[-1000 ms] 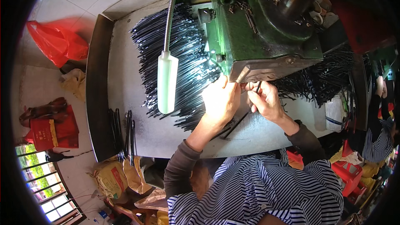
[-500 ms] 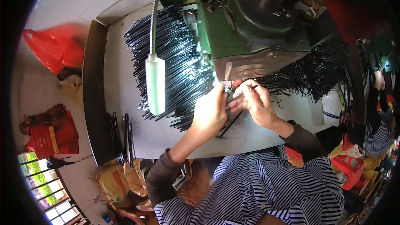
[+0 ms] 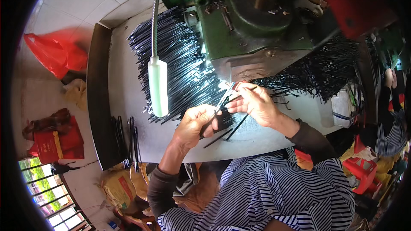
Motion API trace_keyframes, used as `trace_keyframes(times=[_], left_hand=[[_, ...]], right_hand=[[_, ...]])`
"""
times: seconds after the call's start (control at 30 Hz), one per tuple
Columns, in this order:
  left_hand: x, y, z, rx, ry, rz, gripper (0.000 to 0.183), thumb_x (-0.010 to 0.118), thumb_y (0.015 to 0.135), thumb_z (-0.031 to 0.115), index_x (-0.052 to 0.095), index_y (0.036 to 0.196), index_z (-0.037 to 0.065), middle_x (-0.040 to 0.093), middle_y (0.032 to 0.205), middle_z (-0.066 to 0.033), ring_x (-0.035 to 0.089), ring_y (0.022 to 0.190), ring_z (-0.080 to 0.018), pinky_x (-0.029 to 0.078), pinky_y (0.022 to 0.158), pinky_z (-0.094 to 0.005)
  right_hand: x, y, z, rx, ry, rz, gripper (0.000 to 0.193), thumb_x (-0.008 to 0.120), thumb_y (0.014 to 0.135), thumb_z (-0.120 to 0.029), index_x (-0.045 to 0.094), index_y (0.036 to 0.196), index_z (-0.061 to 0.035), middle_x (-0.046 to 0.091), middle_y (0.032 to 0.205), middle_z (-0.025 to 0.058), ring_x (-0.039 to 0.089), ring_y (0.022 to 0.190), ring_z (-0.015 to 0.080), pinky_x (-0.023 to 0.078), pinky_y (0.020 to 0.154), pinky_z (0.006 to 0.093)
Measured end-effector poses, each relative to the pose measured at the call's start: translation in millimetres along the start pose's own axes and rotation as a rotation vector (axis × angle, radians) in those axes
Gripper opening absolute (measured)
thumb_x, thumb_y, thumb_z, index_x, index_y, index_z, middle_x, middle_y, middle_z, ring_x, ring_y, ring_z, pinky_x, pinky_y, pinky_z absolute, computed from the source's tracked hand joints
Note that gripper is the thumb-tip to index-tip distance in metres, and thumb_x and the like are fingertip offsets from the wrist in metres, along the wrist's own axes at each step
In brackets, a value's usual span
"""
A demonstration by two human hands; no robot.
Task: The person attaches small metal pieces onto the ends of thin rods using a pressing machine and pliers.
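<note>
My left hand (image 3: 195, 124) is just below the green machine (image 3: 257, 38), its thumb and fingers pinched on a slim shiny metal strip (image 3: 222, 99). The strip slants up toward the lower edge of the machine's head; I cannot tell whether it is a tool or a workpiece. Close by on the right, my right hand (image 3: 261, 107) has thumb and forefinger pinched on a thin black rod (image 3: 252, 88). Its other fingers are loosely curled. Below the hands, a black rod (image 3: 237, 126) slants over the metal table (image 3: 265, 139). The machine's head hides the working spot.
A dense pile of black rods (image 3: 167, 55) covers the table's left side, another tangled pile (image 3: 321, 70) its right. A lamp (image 3: 158, 87) on a flexible neck hangs over the left pile. A dark raised edge (image 3: 97, 94) bounds the table. Another person (image 3: 389, 124) is at far right.
My left hand has drawn down and left from the machine, bringing the shiny strip into sight. My right hand has shifted slightly left, its fingers more closed.
</note>
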State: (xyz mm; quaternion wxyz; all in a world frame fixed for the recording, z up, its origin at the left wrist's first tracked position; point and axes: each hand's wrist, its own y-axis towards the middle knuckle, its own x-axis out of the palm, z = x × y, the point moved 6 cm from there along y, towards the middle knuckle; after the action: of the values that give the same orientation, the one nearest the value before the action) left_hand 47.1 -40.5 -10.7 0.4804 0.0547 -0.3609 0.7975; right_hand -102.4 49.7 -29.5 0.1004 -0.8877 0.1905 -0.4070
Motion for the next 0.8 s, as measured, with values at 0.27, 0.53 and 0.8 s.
trace_keyframes(times=[0.27, 0.53, 0.8], left_hand=[[5.0, -10.0, 39.7, 0.301, 0.774, 0.094, 0.015, 0.054, 0.093, 0.011, 0.062, 0.09, -0.002, 0.06, 0.061, -0.0054, 0.042, 0.043, -0.003, 0.032, 0.04, -0.0179], [0.4, 22.9, -2.3, 0.222, -0.54, 0.159, 0.026, 0.058, 0.089, 0.014, 0.056, 0.108, -0.004, 0.064, 0.093, -0.0198, 0.066, 0.081, -0.0327, 0.054, 0.081, -0.0457], [28.6, 68.5, 9.5, 0.424, -0.683, 0.139, 0.019, 0.063, 0.087, 0.011, 0.056, 0.103, 0.002, 0.061, 0.093, -0.01, 0.064, 0.08, -0.0287, 0.055, 0.08, -0.0457]], right_hand=[[13.3, 7.8, -3.2, 0.019, 0.041, -0.059, 0.026, 0.047, 0.098, -0.021, 0.054, 0.109, 0.0025, 0.061, 0.093, 0.0172, 0.066, 0.084, 0.0277, 0.057, 0.077, 0.043], [-39.9, -8.6, -48.7, -0.338, 0.061, 0.106, 0.024, 0.049, 0.098, -0.023, 0.056, 0.102, -0.0002, 0.065, 0.093, 0.0163, 0.066, 0.087, 0.0281, 0.055, 0.082, 0.0461], [-34.4, 3.4, -55.7, -0.458, 0.086, -0.061, 0.021, 0.051, 0.097, -0.021, 0.058, 0.093, -0.0011, 0.065, 0.09, 0.0122, 0.066, 0.088, 0.0235, 0.055, 0.085, 0.0465]])
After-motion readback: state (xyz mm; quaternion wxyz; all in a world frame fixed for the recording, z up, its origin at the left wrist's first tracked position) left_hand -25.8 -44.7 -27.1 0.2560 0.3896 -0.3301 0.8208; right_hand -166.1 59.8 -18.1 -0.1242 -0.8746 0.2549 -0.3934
